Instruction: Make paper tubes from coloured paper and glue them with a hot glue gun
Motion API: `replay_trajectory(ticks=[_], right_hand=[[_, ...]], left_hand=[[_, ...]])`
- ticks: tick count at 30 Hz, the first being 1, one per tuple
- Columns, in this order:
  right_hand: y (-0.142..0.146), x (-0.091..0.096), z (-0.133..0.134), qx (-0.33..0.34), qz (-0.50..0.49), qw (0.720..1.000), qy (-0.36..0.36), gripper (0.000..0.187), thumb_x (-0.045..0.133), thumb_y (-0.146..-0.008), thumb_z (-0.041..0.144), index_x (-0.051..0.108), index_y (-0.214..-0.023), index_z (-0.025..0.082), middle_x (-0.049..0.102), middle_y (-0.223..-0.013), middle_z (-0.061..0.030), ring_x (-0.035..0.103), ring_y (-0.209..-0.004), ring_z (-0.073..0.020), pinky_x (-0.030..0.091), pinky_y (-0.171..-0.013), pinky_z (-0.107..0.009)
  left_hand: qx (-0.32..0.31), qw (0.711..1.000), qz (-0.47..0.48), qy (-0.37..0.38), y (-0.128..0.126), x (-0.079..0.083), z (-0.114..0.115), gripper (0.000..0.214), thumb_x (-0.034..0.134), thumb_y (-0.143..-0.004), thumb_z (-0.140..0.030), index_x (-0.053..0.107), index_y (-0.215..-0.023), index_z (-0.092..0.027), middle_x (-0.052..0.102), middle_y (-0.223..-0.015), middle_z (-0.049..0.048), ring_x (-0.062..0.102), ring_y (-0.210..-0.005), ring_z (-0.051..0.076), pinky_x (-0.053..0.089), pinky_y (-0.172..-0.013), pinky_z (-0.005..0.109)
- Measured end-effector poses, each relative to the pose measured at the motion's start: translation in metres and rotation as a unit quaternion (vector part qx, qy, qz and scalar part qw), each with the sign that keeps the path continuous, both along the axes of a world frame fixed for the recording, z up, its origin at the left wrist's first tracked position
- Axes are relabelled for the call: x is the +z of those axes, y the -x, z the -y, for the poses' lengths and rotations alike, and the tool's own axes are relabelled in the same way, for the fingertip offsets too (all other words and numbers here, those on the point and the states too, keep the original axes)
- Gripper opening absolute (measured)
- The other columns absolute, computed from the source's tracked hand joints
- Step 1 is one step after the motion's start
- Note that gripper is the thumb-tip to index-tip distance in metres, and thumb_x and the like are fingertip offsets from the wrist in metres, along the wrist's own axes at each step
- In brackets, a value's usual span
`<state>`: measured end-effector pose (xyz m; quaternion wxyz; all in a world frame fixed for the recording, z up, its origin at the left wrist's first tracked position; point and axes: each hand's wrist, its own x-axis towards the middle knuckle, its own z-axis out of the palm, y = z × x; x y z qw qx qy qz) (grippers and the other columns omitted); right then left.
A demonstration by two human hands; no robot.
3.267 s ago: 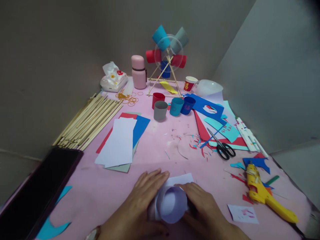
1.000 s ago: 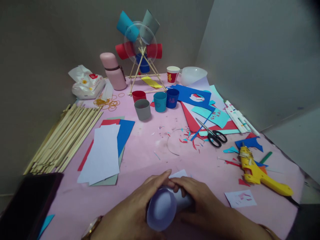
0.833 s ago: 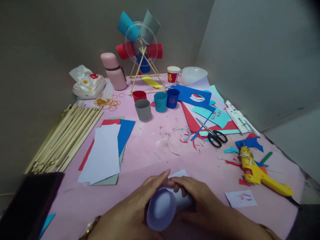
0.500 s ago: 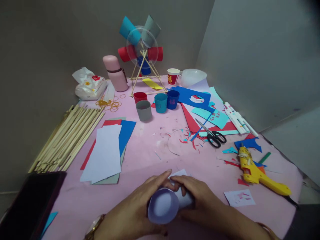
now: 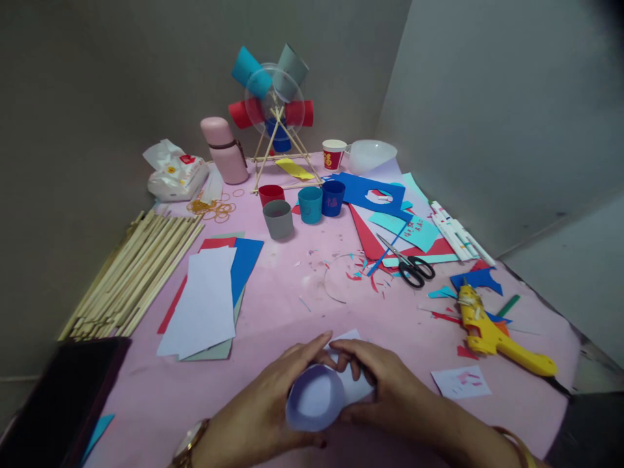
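Low at the front of the table, a white paper cup shape (image 5: 316,404) lies on its side with its round mouth toward me. My left hand (image 5: 287,390) curves round its left side, thumb along the top. From the right, my right hand (image 5: 377,380) grips its narrower far end. Both sets of fingertips nearly meet above it. Behind it a white paper piece (image 5: 350,336) shows partly between the hands. Farther off stand a grey paper cup (image 5: 278,220), a red one (image 5: 271,193), a light blue one (image 5: 311,207) and a dark blue one (image 5: 333,199).
Left are bamboo sticks (image 5: 131,279), layered paper sheets (image 5: 205,305) and a dark phone-like slab (image 5: 58,390). Scissors (image 5: 409,266), a yellow glue gun (image 5: 492,335) and white markers (image 5: 461,234) lie right. At the back stand a pink flask (image 5: 225,151) and a stick-framed wheel (image 5: 277,123).
The paper cup shape has shifted slightly left and its mouth appears a little turned. Both hands keep their hold. The view has tilted slightly, so the background sits a bit lower.
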<state>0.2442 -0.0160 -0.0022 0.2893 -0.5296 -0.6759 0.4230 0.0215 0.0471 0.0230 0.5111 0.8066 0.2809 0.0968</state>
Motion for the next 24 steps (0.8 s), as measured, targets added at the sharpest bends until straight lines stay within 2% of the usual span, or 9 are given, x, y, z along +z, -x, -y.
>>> replay_trajectory(ticks=[2,5,7,10,13,18,21,24], right_hand=[[0.0,-0.001,0.0,0.001,-0.006,1.0,0.005,0.076,0.084,-0.058,0.019,0.054,-0.127,0.019,0.068,-0.102,-0.0064,0.058,-0.076,-0.018,0.049,-0.069,-0.031],[-0.001,-0.002,0.0,0.002,-0.016,1.0,0.016,0.076,0.086,-0.057,0.02,0.054,-0.126,0.017,0.068,-0.101,-0.007,0.057,-0.076,-0.018,0.048,-0.069,-0.031],[-0.002,-0.002,-0.001,0.001,-0.026,0.999,0.024,0.077,0.086,-0.057,0.022,0.054,-0.127,0.018,0.067,-0.101,-0.0066,0.056,-0.076,-0.018,0.047,-0.07,-0.032],[-0.002,-0.003,-0.002,0.0,-0.049,0.998,0.033,0.077,0.086,-0.058,0.025,0.054,-0.127,0.021,0.065,-0.099,-0.0046,0.054,-0.076,-0.0174,0.046,-0.069,-0.031],[-0.003,-0.003,-0.003,-0.008,-0.082,0.996,0.042,0.074,0.085,-0.059,0.027,0.055,-0.126,0.023,0.064,-0.097,-0.0033,0.051,-0.072,-0.0159,0.044,-0.062,-0.028],[-0.007,-0.003,-0.004,-0.037,-0.139,0.989,0.046,0.066,0.081,-0.066,0.04,0.056,-0.124,0.022,0.064,-0.093,-0.0038,0.05,-0.068,-0.0149,0.043,-0.058,-0.027],[-0.01,-0.004,-0.002,-0.065,-0.159,0.985,0.031,0.057,0.074,-0.074,0.049,0.057,-0.122,0.023,0.063,-0.092,-0.0039,0.05,-0.068,-0.0153,0.043,-0.061,-0.029],[-0.012,-0.005,0.001,-0.071,-0.164,0.984,0.011,0.048,0.067,-0.081,0.051,0.057,-0.122,0.028,0.062,-0.093,-0.003,0.051,-0.07,-0.0159,0.043,-0.062,-0.029]], left_hand=[[0.001,1.0,0.003,0.005,0.0,0.0,0.001,0.103,0.081,-0.071,-0.04,0.011,-0.145,-0.053,0.051,-0.135,-0.0063,0.049,-0.124,0.028,0.037,-0.106,0.041],[0.016,1.0,0.007,0.021,0.0,-0.002,0.002,0.101,0.082,-0.068,-0.046,0.021,-0.148,-0.041,0.052,-0.135,0.001,0.048,-0.124,0.032,0.036,-0.107,0.046],[0.02,0.999,0.007,0.026,0.001,-0.004,0.002,0.102,0.083,-0.067,-0.045,0.023,-0.149,-0.037,0.052,-0.136,0.0034,0.048,-0.124,0.032,0.036,-0.107,0.046],[0.01,0.999,0.007,0.034,0.004,-0.006,0.001,0.106,0.084,-0.067,-0.041,0.016,-0.149,-0.041,0.048,-0.141,0.0021,0.046,-0.126,0.031,0.036,-0.107,0.045],[0.024,0.998,0.007,0.059,0.008,-0.007,0.0,0.112,0.087,-0.063,-0.038,0.016,-0.15,-0.04,0.044,-0.144,0.0046,0.042,-0.13,0.033,0.031,-0.11,0.049],[0.06,0.99,0.038,0.12,0.019,-0.008,0.0,0.115,0.087,-0.061,-0.047,0.015,-0.15,-0.039,0.039,-0.148,0.0092,0.038,-0.134,0.034,0.026,-0.111,0.053],[0.077,0.983,0.085,0.146,0.027,-0.006,-0.004,0.118,0.086,-0.06,-0.051,0.013,-0.15,-0.037,0.041,-0.147,0.0122,0.039,-0.134,0.034,0.026,-0.111,0.055],[0.087,0.978,0.114,0.15,0.032,0.001,-0.008,0.108,0.084,-0.063,-0.051,0.02,-0.149,-0.038,0.046,-0.143,0.0103,0.04,-0.134,0.032,0.025,-0.112,0.054]])
